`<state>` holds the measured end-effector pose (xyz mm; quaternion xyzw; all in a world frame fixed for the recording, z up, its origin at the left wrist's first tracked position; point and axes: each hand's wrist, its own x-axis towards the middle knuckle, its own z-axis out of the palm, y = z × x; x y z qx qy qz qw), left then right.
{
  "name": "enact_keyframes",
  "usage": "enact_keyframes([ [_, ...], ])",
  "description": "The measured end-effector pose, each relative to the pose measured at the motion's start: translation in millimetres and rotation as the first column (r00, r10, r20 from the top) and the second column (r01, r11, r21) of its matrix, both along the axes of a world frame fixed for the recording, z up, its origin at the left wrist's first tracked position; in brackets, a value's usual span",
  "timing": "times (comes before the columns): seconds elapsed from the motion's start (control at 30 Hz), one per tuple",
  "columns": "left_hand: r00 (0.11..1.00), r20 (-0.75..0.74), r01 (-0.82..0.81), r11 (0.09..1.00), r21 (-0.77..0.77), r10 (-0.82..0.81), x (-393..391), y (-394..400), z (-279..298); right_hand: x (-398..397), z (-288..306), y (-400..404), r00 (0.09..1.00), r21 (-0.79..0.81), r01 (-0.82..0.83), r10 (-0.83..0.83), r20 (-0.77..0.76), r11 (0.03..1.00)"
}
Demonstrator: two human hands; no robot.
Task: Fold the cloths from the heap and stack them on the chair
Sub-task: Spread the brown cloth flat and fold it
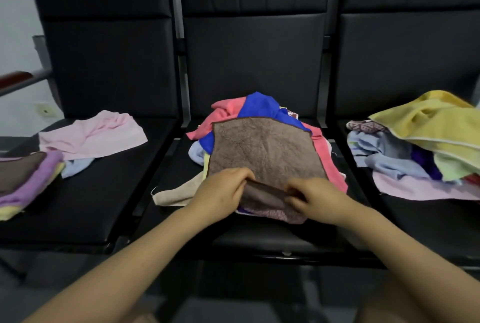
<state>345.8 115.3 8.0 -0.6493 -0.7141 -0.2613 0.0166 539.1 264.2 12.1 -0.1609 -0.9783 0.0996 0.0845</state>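
1. Three black padded seats (249,63) are joined side by side into one bench, with tall black backrests behind and a pale wall seen past the left end.
2. On the middle seat a heap of cloths (233,112) is piled, reaching from the backrest toward the front edge; pink, blue, light blue and beige pieces are seen in it.
3. A brown cloth (262,148) is spread flat over the top of that heap, its far edge lying toward the backrest.
4. The near edge of the brown cloth is pinched by the left hand (220,193), with the fingers curled over the hem.
5. The same near edge is gripped by the right hand (314,198), just beside the left hand, fingers curled round the fabric; a fold of the cloth is bunched between the two hands.
6. On the left seat a stack of folded cloths (28,180) is set at the left edge, with brown, purple and yellow layers.
7. A pink cloth (96,133) is laid loosely near the back of the left seat, over a light blue piece.
8. On the right seat a second loose pile (405,156) is heaped, topped by a yellow cloth (436,122).
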Motion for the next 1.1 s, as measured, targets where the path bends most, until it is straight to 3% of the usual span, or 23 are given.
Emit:
enact_keyframes([
  [0.13, 0.999, -0.020, 0.028, 0.999, -0.038, -0.029, -24.6, -0.1, 11.6, 22.4, 11.1, 33.0, 0.991, -0.255, 0.125, -0.108, 0.078, 0.959],
  [0.33, 0.998, 0.045, 0.049, 0.971, -0.236, -0.039, -48.2, -4.9, 7.2, 48.0, 9.2, 58.4, 0.930, -0.682, 0.126, -0.325, -0.170, 0.720],
  [0.47, 0.994, 0.085, -0.048, 0.973, -0.226, 0.069, -51.7, -14.2, 9.6, 47.6, 7.0, 50.6, 0.882, -0.739, 0.132, -0.419, -0.217, 0.661],
  [0.67, 0.922, 0.262, -0.255, 0.956, -0.148, 0.286, -43.2, -30.6, 18.1, 40.6, 11.9, 35.5, 0.830, -0.811, 0.039, -0.471, -0.299, 0.583],
  [0.97, 0.905, 0.411, -0.018, 0.977, -0.215, 0.107, -44.4, -53.7, 28.1, 51.8, 22.4, 17.2, 0.801, -0.863, 0.158, -0.573, -0.171, 0.479],
  [1.1, 0.879, 0.437, -0.074, 0.961, -0.267, 0.190, -52.4, -42.2, 21.8, 58.1, 11.8, 25.6, 0.829, -0.769, 0.286, -0.550, -0.102, 0.572],
])
